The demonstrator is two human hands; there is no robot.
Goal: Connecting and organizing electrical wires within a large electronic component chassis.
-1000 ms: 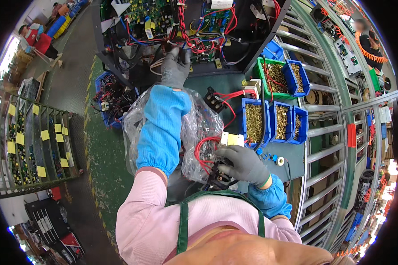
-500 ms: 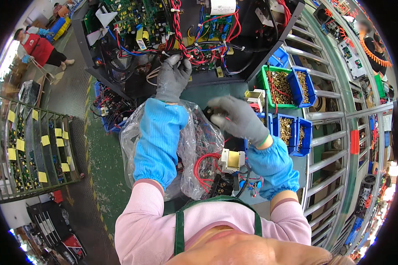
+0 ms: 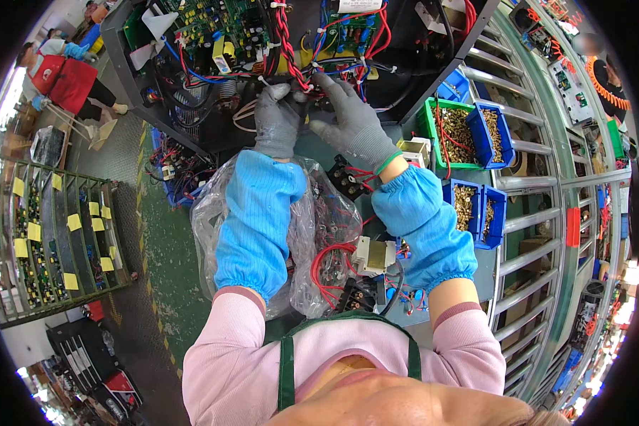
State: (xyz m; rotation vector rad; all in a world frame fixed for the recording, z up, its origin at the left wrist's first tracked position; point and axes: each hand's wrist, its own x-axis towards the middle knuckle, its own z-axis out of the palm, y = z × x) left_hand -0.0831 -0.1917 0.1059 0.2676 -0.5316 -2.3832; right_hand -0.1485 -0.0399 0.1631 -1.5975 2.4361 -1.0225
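Observation:
A dark metal housing (image 3: 419, 122) with circuit boards (image 3: 245, 35) and bundled cables lies open in front of me. My left hand (image 3: 275, 122), in a grey glove, is at its near edge, fingers curled together by the wiring; what they pinch is hidden. Beside it my right hand (image 3: 355, 117), also gloved, reaches in with its fingers apart. Its index fingertip is at the twisted red wires (image 3: 291, 60), and I cannot tell whether it touches them. Below my right hand lies a black terminal block (image 3: 346, 177) with red leads, next to a clear plastic bag (image 3: 305, 234).
Green and blue bins (image 3: 451, 135) of brass-coloured fasteners stand at the right, beside a metal roller conveyor (image 3: 525, 227). A transformer (image 3: 373, 257) with red wires lies near my body. At the left are a rack of boards (image 3: 57, 234) and a person in red (image 3: 64, 85).
My right hand has moved forward and left, from over the terminal block into the housing beside my left hand, and its fingers have stretched out. My left hand stays at nearly the same place.

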